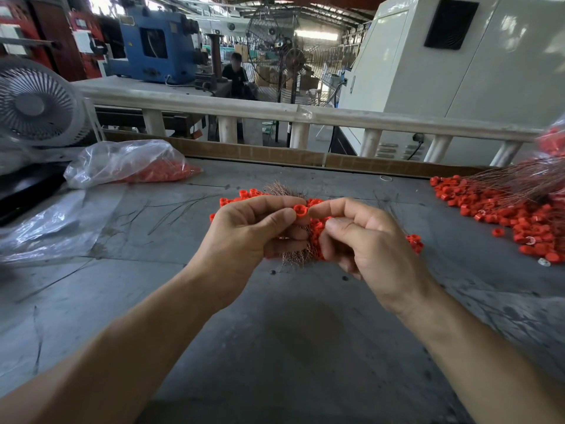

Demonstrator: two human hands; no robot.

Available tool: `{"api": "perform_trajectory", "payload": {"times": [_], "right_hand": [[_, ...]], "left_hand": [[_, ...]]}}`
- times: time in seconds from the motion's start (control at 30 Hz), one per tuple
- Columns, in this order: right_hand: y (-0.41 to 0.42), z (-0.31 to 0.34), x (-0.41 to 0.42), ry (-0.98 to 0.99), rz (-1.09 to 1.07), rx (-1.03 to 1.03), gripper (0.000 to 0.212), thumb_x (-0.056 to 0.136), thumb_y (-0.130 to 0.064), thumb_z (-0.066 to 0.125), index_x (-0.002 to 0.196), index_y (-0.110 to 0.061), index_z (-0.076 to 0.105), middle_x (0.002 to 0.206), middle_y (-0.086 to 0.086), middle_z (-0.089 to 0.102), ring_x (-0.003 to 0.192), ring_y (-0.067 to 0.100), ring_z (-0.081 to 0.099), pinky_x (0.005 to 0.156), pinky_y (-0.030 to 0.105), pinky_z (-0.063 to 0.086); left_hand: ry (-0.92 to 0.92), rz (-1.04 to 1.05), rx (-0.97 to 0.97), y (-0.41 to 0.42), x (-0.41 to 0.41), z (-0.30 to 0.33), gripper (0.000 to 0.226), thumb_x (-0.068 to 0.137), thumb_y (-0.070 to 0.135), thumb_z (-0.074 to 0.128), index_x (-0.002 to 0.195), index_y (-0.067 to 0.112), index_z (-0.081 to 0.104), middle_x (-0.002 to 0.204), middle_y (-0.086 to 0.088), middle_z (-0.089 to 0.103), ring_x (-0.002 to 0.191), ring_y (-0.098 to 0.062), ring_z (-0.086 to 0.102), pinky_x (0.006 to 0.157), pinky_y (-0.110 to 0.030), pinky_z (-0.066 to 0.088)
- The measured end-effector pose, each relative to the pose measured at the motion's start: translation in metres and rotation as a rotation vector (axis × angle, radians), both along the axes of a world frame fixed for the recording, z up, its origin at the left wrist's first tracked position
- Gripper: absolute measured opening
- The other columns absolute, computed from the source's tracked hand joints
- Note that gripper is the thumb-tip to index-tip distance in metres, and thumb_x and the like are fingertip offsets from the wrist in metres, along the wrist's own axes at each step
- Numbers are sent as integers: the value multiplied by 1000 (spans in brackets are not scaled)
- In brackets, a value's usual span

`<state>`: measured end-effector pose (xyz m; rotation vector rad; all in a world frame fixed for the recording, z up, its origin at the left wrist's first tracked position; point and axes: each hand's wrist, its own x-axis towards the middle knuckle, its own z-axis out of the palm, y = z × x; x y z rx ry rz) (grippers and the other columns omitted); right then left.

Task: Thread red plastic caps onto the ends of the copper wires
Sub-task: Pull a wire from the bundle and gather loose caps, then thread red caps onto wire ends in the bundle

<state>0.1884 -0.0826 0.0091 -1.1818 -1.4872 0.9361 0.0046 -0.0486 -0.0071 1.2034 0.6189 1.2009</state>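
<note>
Cap: your left hand pinches one red cap between thumb and forefinger; it is a short round ring, open side up.
Right hand: your right hand meets the cap from the other side, forefinger tip touching it, thumb curled just under; if a wire sits between these two fingers, I cannot tell.
Wires: a bundle of copper wires is held in your left palm; thin bristly ends stick out below the fist and also beyond your knuckles.
Caps on bundle: many red caps crowd between your two hands, partly hidden by the fingers.
Surface: a grey table, scratched and stained, lies under both forearms.
Far right of your right hand: a loose pile of caps with long wires lying over it, cut off by the frame edge.
Far left of your left hand: a clear plastic bag, crumpled, with orange-red pieces inside; loose dark wires lie near.
Beyond the hands: a pale railing, a white fan, a blue machine, a white cabinet.
</note>
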Motion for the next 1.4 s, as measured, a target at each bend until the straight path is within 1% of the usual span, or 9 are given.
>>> {"api": "perform_trajectory", "payload": {"times": [0.27, 0.37, 0.47, 0.53, 0.63, 0.83, 1.03, 1.2, 1.4], "right_hand": [[-1, -2, -2, 17, 108, -36, 18, 103, -5, 52, 114, -12, 64, 74, 12, 73, 48, 12, 61, 37, 17, 37], [0, -3, 3, -92, 144, -56, 16, 105, -15, 53, 112, -17, 67, 84, 10, 77, 62, 25, 72, 39, 24, 36], [5, -4, 10, -129, 34, -19, 17, 103, -21, 54, 104, -23, 71, 88, 1, 78, 70, 22, 76, 38, 24, 40], [11, -6, 18, -222, -148, 68, 14, 100, -23, 60, 93, -27, 73, 82, -6, 77, 65, 15, 74, 43, 19, 44], [21, -14, 34, -463, -375, 156, 13, 92, -24, 71, 81, -31, 73, 72, -15, 73, 64, 7, 68, 62, 30, 55], [25, -20, 43, -746, -375, -29, 20, 80, -41, 82, 82, -54, 67, 65, -16, 69, 63, 5, 65, 64, 32, 56], [26, -26, 35, -862, -369, -34, 16, 77, -45, 83, 73, -39, 69, 69, -17, 66, 71, 3, 61, 62, 28, 49], [23, -25, 32, -899, -355, -32, 15, 83, -40, 79, 74, -34, 68, 62, -16, 64, 61, 2, 60, 53, 25, 40], [22, -24, 30, -826, -347, 9, 14, 83, -32, 77, 78, -30, 64, 68, -14, 64, 62, 3, 59, 52, 23, 41]], "left_hand": [[-26, -77, -26, -1, 0, 2, 17, 88, 17, 66, 98, 13, 79, 109, -20, 75, 85, -22, 76, 69, -26, 60], [-39, -102, -41, 0, -2, 2, 15, 88, 17, 67, 98, 13, 79, 108, -23, 74, 87, -23, 76, 69, -26, 61], [-40, -98, -54, 2, -3, 1, 15, 88, 16, 68, 98, 11, 78, 106, -24, 74, 88, -25, 76, 71, -27, 61], [-30, -79, -78, 3, -4, 0, 15, 87, 15, 68, 99, 9, 76, 105, -25, 74, 89, -28, 76, 71, -28, 61], [-26, -67, -118, 4, -5, 0, 22, 86, 14, 70, 104, 3, 72, 104, -26, 74, 90, -30, 76, 71, -29, 61], [-1, -76, -158, 4, -5, 0, 27, 83, 15, 70, 107, 1, 69, 104, -25, 74, 89, -29, 76, 72, -29, 61], [4, -80, -154, 3, -4, -1, 28, 84, 15, 70, 107, 1, 69, 104, -25, 74, 90, -29, 76, 73, -29, 61], [-2, -76, -147, 2, -4, 1, 27, 84, 14, 70, 107, 1, 68, 105, -26, 73, 88, -28, 76, 72, -29, 61], [-18, -72, -138, 1, -3, 1, 28, 82, 15, 71, 106, 1, 69, 105, -27, 73, 87, -27, 75, 71, -29, 61]]}}
